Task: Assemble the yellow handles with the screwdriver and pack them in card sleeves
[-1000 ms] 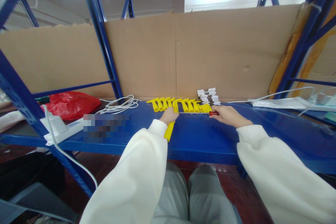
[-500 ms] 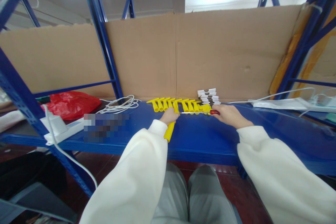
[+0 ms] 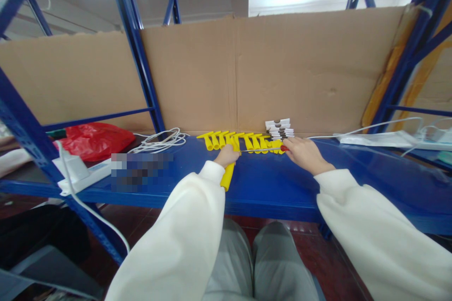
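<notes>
My left hand (image 3: 227, 155) is closed around a yellow plastic piece with a tube-like handle (image 3: 228, 178), whose lower end sticks out below my fingers. In my right hand (image 3: 306, 154) is a screwdriver (image 3: 261, 150), its red handle mostly covered by my fingers. The thin metal shaft runs level to the left and its tip meets the yellow piece beside my left fingers; the exact contact is hidden. Behind my hands a row of similar yellow pieces (image 3: 249, 142) lies along the back of the blue shelf, with smaller yellow parts (image 3: 274, 146) at its right end.
White packets (image 3: 278, 128) are stacked against the cardboard wall (image 3: 300, 70). To the left lie a coiled white cable (image 3: 164, 140), a power strip (image 3: 86, 174) and a red plastic bag (image 3: 100, 141). Blue rack posts (image 3: 136, 47) frame the shelf (image 3: 271, 181).
My right hand has shifted slightly left and its grip has rolled over the screwdriver handle, covering more of it. My left hand and the yellow piece stay in place.
</notes>
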Tool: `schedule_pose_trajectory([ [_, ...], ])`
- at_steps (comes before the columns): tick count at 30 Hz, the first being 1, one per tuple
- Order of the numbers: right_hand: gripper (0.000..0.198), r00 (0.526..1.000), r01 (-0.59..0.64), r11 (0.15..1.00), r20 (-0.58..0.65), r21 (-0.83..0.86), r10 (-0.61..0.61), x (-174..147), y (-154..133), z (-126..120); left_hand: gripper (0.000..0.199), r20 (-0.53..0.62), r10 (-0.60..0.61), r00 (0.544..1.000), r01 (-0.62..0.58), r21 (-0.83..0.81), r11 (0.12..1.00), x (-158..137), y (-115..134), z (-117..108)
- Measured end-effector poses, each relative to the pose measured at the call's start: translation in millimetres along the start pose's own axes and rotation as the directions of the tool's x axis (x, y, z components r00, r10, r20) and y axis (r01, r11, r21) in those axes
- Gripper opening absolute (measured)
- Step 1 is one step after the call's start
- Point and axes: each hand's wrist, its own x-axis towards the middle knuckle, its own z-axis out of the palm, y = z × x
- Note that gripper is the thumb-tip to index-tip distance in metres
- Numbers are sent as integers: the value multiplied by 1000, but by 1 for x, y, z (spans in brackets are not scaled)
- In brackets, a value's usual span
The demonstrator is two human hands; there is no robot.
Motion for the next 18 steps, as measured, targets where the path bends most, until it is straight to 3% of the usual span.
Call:
schedule_pose_trajectory([
  [5,21,999,-28,998,29,51,26,0,-2,2,13,5,7,1000,-7,-9,1000,3,-2,1],
  [12,22,999,47,995,22,89,-49,-1,5,3,12,15,10,1000,-10,-3,1000,3,-2,0],
  [15,20,999,22,999,-38,45,-21,-1,4,0,13,39,20,999,-20,5,1000,1,-1,0],
  [18,20,998,-57,998,-10,-4,57,-1,0,-3,13,48,20,999,-20,-3,1000,-2,1,1],
])
